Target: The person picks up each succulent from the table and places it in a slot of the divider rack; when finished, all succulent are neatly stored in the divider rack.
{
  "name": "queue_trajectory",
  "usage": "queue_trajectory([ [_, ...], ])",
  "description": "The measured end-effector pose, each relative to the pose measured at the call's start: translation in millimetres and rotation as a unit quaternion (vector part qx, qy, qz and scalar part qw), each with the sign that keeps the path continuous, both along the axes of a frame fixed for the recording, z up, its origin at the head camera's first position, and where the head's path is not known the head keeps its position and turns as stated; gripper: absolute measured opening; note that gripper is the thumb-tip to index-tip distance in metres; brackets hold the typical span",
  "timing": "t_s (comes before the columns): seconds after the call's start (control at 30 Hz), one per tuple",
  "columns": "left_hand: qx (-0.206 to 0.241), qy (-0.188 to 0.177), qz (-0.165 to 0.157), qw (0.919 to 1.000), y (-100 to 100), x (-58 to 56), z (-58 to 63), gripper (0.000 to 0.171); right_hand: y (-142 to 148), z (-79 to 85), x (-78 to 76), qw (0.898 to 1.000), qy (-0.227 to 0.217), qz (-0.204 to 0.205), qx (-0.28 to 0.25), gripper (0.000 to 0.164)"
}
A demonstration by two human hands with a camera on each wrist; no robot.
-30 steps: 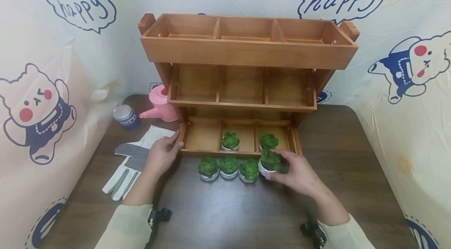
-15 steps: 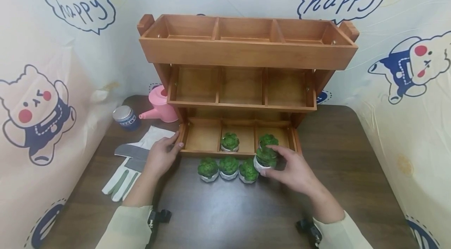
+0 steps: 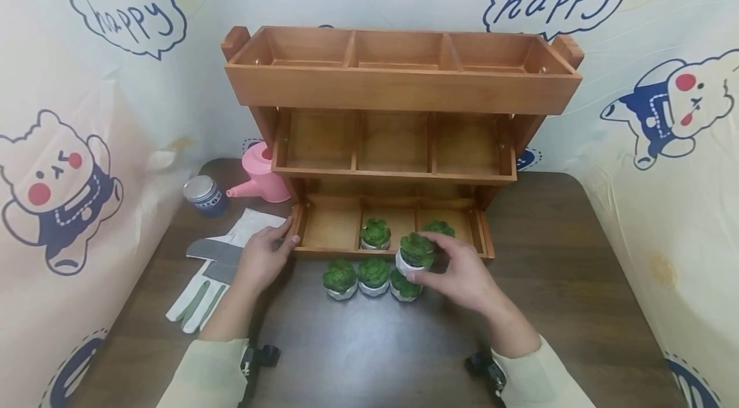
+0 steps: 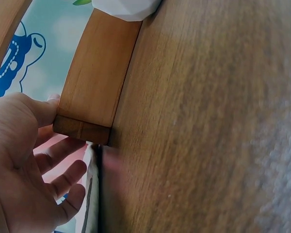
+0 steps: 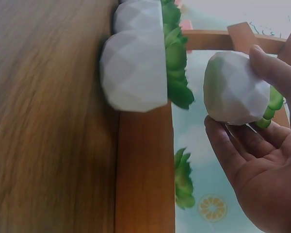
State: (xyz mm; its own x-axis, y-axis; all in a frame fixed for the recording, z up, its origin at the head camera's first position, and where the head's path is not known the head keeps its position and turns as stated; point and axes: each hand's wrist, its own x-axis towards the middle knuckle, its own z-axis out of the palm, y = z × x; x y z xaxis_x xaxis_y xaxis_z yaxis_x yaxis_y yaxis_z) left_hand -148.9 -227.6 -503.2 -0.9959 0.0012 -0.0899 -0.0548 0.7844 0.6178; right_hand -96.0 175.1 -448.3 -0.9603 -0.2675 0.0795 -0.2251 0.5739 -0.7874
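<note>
Right wrist view: your right hand (image 5: pixel 266 167) is clamped on the white pot (image 5: pixel 235 87) of a plant (image 3: pixel 417 249), with the pot seated between the thumb on one side and the fingertips on the opposite side, raised off the table (image 3: pixel 364 350). In the head view, the held plant is in front of the rack (image 3: pixel 404 88), partly overlapping the rightmost of three plants in a row (image 3: pixel 373 274). Your left hand (image 3: pixel 262 260) touches the left end of the lowest tier, fingers apart.
</note>
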Motion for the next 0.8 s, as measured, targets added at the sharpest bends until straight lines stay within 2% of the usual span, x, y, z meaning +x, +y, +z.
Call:
queue_trajectory([
  [0.3, 0.007, -0.006, -0.002, 1.0000, -1.5, -1.2, -2.7, 0.063, -17.7, 1.7, -5.6, 1.000, -0.024, -0.005, -0.011, 0.071],
  [0.6, 0.017, -0.006, 0.000, 0.9998, -2.5, -1.0, -2.1, 0.062, -35.3, 5.8, -12.2, 0.999, -0.015, 0.015, -0.028, 0.069],
  [0.8, 0.007, 0.018, -0.005, 0.9998, -0.8, -1.6, -1.7, 0.059, -49.4, 6.0, -19.0, 0.999, -0.013, 0.017, -0.031, 0.068],
])
